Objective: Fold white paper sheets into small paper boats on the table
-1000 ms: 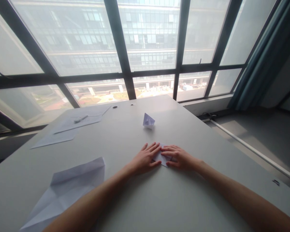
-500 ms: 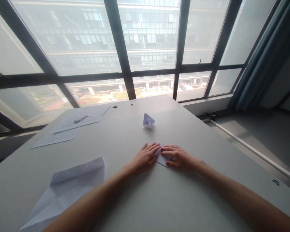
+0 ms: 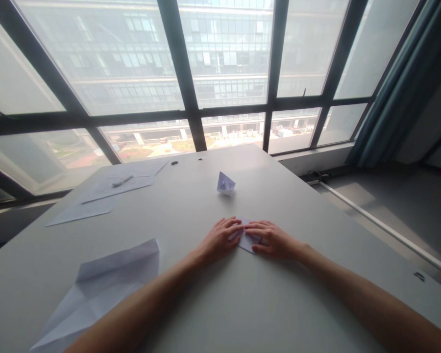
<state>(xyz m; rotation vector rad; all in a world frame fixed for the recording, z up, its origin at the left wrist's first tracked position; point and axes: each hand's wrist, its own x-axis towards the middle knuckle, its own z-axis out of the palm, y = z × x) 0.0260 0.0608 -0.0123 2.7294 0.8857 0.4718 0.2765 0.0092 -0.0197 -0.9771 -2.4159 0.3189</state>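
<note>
A small folded sheet of white paper (image 3: 247,241) lies on the table between my hands. My left hand (image 3: 222,239) grips its left side, with the fingers bent over the top and the thumb at the lower left. From the right, my right hand (image 3: 270,238) holds the sheet down, fingers stretched across its upper part and thumb at its lower edge. Both hands cover much of the paper, so its full shape is hidden. Just beyond them stands a folded paper boat (image 3: 226,184), upright and untouched.
A large creased sheet (image 3: 106,279) lies at the left, partly behind my left forearm. Farther back are flat papers (image 3: 132,185) with a small white object (image 3: 122,181) on top. The white table (image 3: 279,304) reaches toward the windows; a blue curtain (image 3: 393,93) hangs at the right.
The fingers of my left hand have bent a little more and shifted slightly left on the folded paper. My right hand has barely moved.
</note>
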